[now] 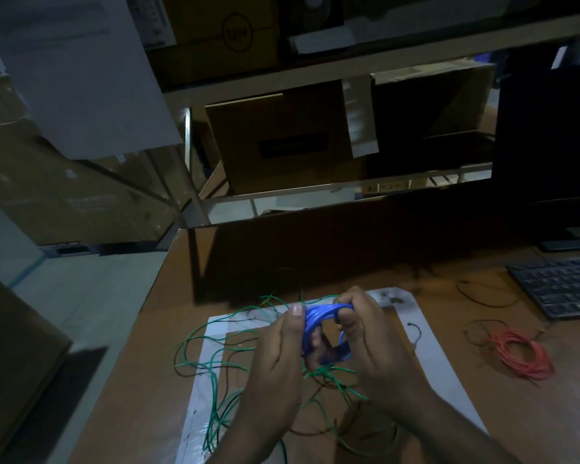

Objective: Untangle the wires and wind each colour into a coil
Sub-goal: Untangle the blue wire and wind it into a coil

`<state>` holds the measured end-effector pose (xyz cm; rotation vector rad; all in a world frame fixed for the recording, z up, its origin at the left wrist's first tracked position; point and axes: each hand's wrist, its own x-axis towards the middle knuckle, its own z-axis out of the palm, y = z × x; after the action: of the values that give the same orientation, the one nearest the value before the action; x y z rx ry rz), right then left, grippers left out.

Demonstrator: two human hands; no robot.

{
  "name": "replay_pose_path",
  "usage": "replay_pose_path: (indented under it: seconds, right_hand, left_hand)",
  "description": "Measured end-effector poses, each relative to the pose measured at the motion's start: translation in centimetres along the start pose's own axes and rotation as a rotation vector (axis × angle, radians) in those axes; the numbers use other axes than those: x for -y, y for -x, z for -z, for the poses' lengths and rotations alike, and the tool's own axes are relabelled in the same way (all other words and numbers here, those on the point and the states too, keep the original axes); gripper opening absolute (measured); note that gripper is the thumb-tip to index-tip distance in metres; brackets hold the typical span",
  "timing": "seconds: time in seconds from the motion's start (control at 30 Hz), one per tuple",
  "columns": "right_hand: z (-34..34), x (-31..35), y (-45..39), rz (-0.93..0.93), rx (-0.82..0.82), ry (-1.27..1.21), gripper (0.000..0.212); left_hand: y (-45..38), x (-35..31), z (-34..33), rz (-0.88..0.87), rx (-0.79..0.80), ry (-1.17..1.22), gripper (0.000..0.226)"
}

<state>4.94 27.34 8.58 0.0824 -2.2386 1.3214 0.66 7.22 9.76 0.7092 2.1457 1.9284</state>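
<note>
A coil of blue wire is held above the table between both hands. My left hand grips its left side, thumb up on the strands. My right hand curls its fingers round the top and right side of the coil. Loose green wire lies tangled on the table under and to the left of my hands, mixed with thin dark wire. A wound coil of red wire lies apart on the right of the table.
A white taped frame marks the brown table top. A keyboard and a monitor stand at the right. A dark cardboard panel rises behind the wires. Shelves with boxes stand beyond. The table's left edge drops off to the floor.
</note>
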Motion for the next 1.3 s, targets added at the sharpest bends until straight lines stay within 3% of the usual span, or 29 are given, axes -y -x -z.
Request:
replay_pose_path:
  seconds: [0.13, 0.27, 0.37, 0.43, 0.5, 0.63, 0.8, 0.93, 1.17, 1.3]
  right_hand:
    - [-5.4, 2.1, 2.1, -0.068, 0.116, 0.103, 0.056]
    - [-4.2, 1.7, 1.8, 0.036, 0.081, 0.247, 0.043]
    - [-4.4, 1.3, 2.2, 0.151, 0.130, 0.240, 0.038]
    - [-3.6, 0.9, 1.9, 0.099, 0.130, 0.200, 0.033]
    - [-3.1, 0.8, 1.6, 0.099, 0.071, 0.199, 0.044]
    - [-2.2, 0.9, 1.7, 0.092, 0.049, 0.164, 0.057]
    - [0.1, 0.1, 2.1, 0.147, 0.072, 0.188, 0.049]
    - [2.7, -0.6, 2.1, 0.216, 0.027, 0.238, 0.032]
    - [6.6, -1.8, 2.2, 0.456, -0.061, 0.578, 0.018]
    - [7.7, -2.5, 2.9, 0.372, 0.034, 0.507, 0.011]
  left_hand:
    - [-0.3, 0.8, 1.6, 0.095, 0.157, 0.053, 0.054]
    - [-1.1, -1.1, 2.8, 0.279, 0.483, 0.091, 0.080]
    - [-1.7, -2.8, 2.9, 0.273, 0.579, -0.002, 0.061]
    - [-1.4, -3.0, 2.0, 0.237, 0.560, -0.023, 0.047]
    - [-0.9, -2.4, 0.7, 0.197, 0.466, 0.005, 0.039]
    - [-0.1, -1.3, -1.6, 0.258, 0.328, 0.224, 0.051]
    - [0.3, -0.7, -4.4, 0.265, 0.192, 0.294, 0.040]
    - [0.5, -0.1, -5.4, 0.210, 0.228, 0.252, 0.039]
    - [0.2, -0.7, -7.4, 0.226, 0.282, 0.315, 0.043]
    - [0.2, -0.9, -9.0, 0.238, 0.255, 0.388, 0.046]
